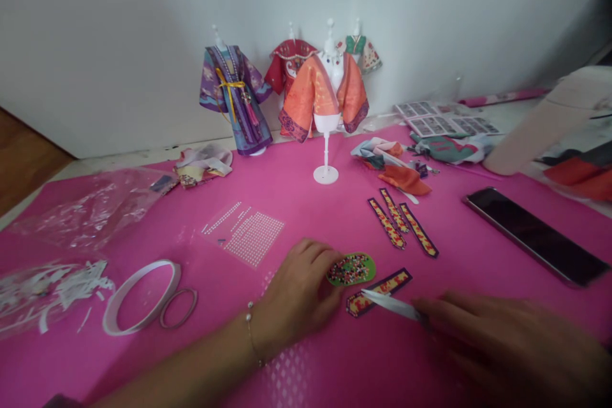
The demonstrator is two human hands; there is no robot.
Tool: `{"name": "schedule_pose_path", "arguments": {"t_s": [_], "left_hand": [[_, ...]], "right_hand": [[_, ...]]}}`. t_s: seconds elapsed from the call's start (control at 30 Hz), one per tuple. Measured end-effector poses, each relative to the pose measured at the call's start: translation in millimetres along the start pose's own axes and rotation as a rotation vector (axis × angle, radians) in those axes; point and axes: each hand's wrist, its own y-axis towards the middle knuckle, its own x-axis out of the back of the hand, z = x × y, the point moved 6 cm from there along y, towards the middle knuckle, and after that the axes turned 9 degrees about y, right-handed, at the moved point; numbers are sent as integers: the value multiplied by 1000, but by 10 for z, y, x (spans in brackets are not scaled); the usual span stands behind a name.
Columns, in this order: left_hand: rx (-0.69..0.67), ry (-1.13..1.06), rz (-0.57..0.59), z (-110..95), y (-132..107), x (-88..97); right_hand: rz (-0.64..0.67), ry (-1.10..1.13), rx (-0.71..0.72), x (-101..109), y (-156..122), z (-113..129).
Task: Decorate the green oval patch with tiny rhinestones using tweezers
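Note:
My left hand (299, 293) rests on the pink mat (306, 217), fingers curled, its fingertips touching a small green patterned oval piece (351, 269). My right hand (507, 344), blurred at the lower right, is closed round a thin white strip or tool (389, 303) whose tip lies over a dark-edged red and yellow paper strip (377, 292). Three similar patterned strips (401, 223) lie side by side just beyond. A white mannequin stand (326, 140) wearing an orange paper robe (320, 95) stands at the mat's middle back.
A purple robe (234, 95), a red one (287, 67) and a green one (361, 51) stand against the wall. Tape rolls (143, 296) and plastic wrap (90, 204) lie left, a sticker-dot sheet (246, 233) in the centre, a phone (535, 236) right, fabric scraps (396, 169) behind.

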Motion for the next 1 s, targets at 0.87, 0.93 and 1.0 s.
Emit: {"name": "schedule_pose_path", "arguments": {"t_s": [0.87,0.93,1.0], "left_hand": [[-134,-28,-176,-207,-23,67],[-138,-25,-177,-203,-30,54],[-145,-20,-187,-199,-38,45]], "right_hand": [[-64,-66,5,86,123,59],[-61,-68,-3,68,108,45],[-62,-63,-17,57,90,28]]}}
